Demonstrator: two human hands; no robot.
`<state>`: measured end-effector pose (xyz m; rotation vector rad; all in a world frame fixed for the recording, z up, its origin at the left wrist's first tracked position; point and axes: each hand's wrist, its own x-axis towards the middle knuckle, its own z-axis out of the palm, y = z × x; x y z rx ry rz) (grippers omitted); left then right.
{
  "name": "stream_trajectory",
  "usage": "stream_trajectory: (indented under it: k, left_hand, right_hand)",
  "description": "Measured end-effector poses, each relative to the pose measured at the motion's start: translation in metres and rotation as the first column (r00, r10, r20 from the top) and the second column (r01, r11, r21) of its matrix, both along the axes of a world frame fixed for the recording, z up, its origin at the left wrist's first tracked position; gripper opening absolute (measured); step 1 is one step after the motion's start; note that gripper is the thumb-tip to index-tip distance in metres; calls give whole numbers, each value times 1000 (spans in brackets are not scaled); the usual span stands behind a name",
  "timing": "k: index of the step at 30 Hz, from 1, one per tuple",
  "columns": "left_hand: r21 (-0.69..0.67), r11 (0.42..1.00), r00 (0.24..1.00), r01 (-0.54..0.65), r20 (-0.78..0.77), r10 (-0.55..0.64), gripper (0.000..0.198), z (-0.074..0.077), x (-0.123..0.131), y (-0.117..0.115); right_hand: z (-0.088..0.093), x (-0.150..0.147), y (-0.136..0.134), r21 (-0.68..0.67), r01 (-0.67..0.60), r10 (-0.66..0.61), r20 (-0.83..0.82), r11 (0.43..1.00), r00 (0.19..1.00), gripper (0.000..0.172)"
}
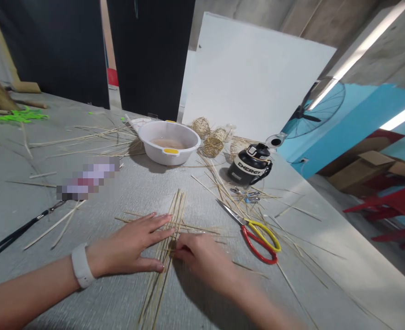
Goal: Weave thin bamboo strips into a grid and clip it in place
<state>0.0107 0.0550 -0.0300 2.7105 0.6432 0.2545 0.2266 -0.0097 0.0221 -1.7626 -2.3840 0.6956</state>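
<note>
A bundle of thin bamboo strips (153,293) runs lengthwise on the grey table in front of me, with a few crosswise strips (202,228) passing through it. My left hand (139,243) lies flat over the bundle's left side, fingers spread, pressing the strips to the table. On the other side, my right hand (205,259) is closed, thumb and fingers pinched around a strip at the crossing. Its fingertips are partly hidden. Scissors (257,236) with one red and one yellow handle lie half open to the right of my right hand.
A white basin (168,158) of water stands ahead, near small woven bamboo balls (212,146) and a black jug (249,165). Loose strips (302,252) lie at right. A blurred-out badge (89,178) with a black lanyard (20,233) is at left.
</note>
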Motion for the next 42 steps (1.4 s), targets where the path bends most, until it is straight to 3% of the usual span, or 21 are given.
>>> stream_trajectory:
  k: [8,14,18,23,28,34,42]
  left_hand:
    - [-54,998,1000,-12,-1,12,63,15,-2,-2]
    - [25,998,995,-66,72,64,41,9,2,3]
    - [97,994,997,-52,64,46,37,0,3,6]
    - [93,992,988,-87,135,74,36,-4,3,9]
    - [112,986,975,-122,200,98,29,-1,6,8]
    - [71,994,982,-86,177,72,24,8,9,10]
    - [47,997,985,-69,164,61,24,8,11,14]
  right_hand:
    - [7,13,2,290,-31,-39,232,957,972,10]
    - [-15,6,6,364,-131,33,263,922,964,7]
    - [-19,8,8,371,-170,67,275,913,959,8]
    - [-17,13,11,334,-166,85,244,928,966,11]
    - [-18,12,11,324,-164,87,239,932,967,14]
    - [-18,13,13,299,-174,112,215,938,970,13]
    - [-18,13,14,286,-198,138,217,938,967,12]
